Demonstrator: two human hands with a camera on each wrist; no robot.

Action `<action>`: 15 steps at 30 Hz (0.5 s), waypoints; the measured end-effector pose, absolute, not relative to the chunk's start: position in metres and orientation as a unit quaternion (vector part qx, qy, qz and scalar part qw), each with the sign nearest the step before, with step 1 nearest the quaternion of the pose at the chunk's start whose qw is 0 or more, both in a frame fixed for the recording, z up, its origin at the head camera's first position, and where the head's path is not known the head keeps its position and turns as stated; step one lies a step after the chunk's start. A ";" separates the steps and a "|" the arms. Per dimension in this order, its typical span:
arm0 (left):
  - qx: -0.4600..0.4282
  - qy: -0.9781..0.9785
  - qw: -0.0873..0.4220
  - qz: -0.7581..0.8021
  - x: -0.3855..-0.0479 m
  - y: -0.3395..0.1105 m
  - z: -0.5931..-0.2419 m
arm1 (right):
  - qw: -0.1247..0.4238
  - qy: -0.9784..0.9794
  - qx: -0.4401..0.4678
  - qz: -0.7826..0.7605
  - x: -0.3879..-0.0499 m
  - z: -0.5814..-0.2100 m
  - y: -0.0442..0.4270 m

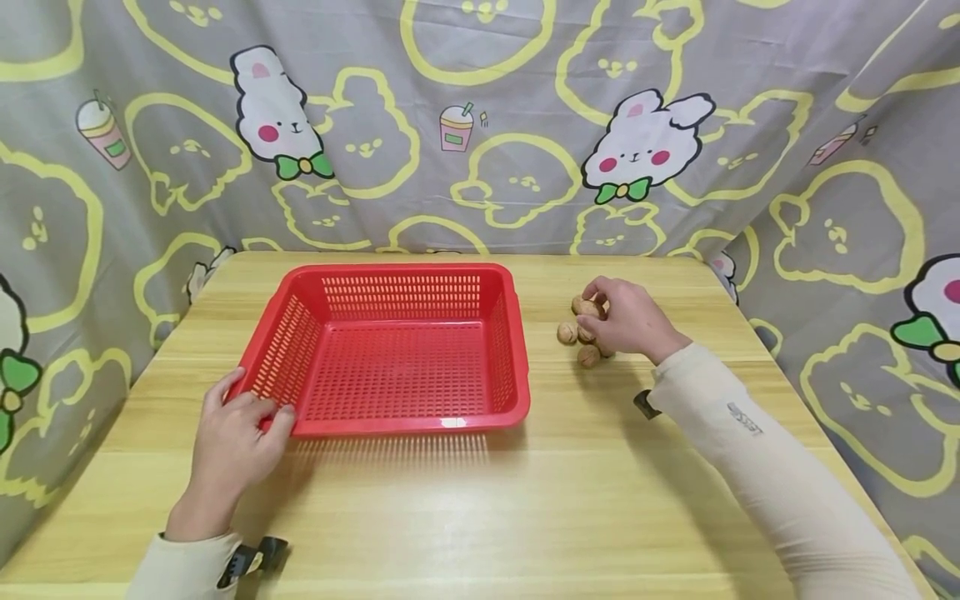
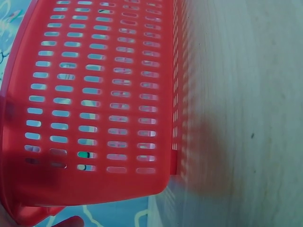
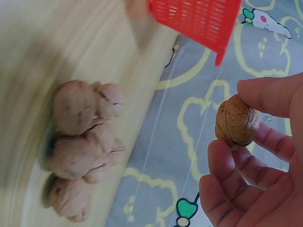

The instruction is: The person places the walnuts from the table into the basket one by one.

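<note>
A red plastic basket (image 1: 408, 423) with slotted walls stands on the table, nothing in it. At its near left corner my left hand (image 1: 238, 442) grips the rim; the left wrist view shows the basket's slotted side (image 2: 102, 104) and only a sliver of a finger. Over to the right of the basket, my right hand (image 1: 633, 321) pinches a walnut (image 3: 236, 121) between thumb and fingertips, raised off the table. Several more walnuts (image 3: 75, 156) lie in a cluster below that hand, partly covered by it in the head view.
The light wooden table (image 1: 450, 517) carries the basket and the walnuts. A grey curtain (image 1: 517, 100) with yellow outlines and white rabbits hangs behind the table and along both sides. Dark straps with small devices sit at both wrists.
</note>
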State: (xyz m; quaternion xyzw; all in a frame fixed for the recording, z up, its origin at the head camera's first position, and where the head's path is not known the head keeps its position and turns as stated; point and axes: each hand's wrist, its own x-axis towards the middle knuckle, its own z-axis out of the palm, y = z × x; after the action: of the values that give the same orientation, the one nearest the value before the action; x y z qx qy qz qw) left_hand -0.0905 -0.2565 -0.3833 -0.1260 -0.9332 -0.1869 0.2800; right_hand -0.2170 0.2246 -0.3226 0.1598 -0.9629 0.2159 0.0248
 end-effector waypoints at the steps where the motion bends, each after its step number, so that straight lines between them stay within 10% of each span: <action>1: -0.127 -0.932 0.282 -0.188 -0.091 -0.256 -0.383 | 0.027 -0.963 0.160 0.215 -0.217 -0.321 0.223; 15: -0.123 -0.927 0.294 -0.196 -0.089 -0.254 -0.383 | 0.029 -0.954 0.184 0.236 -0.220 -0.304 0.190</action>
State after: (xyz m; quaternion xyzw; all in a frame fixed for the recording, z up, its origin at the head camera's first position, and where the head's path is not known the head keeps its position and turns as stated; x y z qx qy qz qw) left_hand -0.0895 -0.2542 -0.3827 -0.1225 -0.9274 -0.1957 0.2943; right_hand -0.2197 0.1899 -0.3043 0.1844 -0.9537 0.2359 0.0292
